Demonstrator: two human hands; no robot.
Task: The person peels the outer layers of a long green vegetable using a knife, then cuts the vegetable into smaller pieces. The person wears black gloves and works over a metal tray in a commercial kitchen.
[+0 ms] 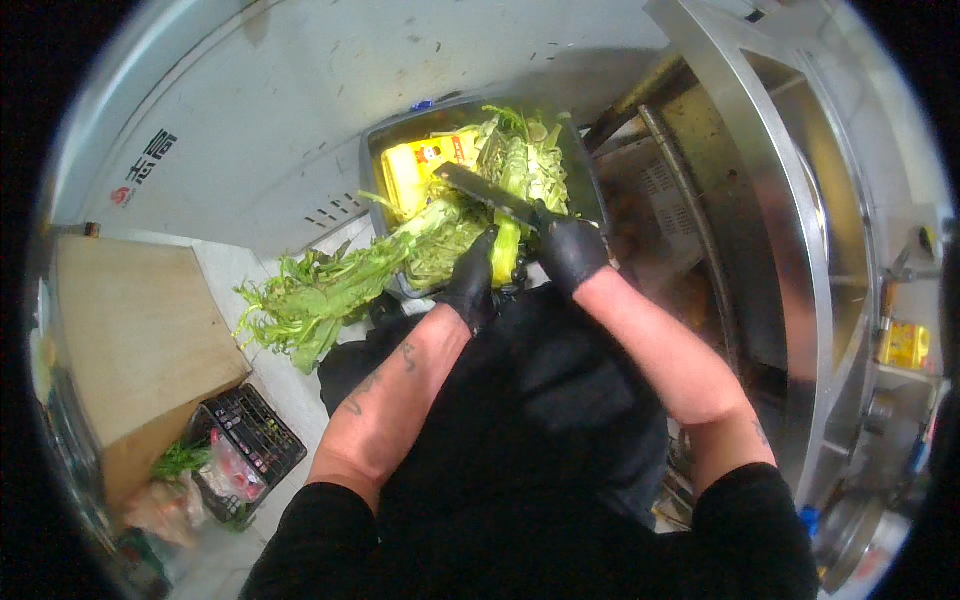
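Both my hands wear black gloves and meet over a grey plastic bin [598,190] of green trimmings. My right hand [572,250] grips a knife [488,192] by its handle. Its dark blade points up and left over the bin. My left hand [472,278] is closed around the lower part of a pale green celtuce stem [508,245], just left of the knife hand. Long leafy greens [315,305] hang over the bin's left side toward the floor. Peelings and leaves [540,165] fill the bin beside a yellow package [425,168]. The gloves hide some of my fingers.
A pale cabinet wall [400,60] rises behind the bin. Steel shelving [790,240] stands close on the right. On the left are a cardboard-coloured box [140,330] and a black crate [255,435] with bagged produce on the floor.
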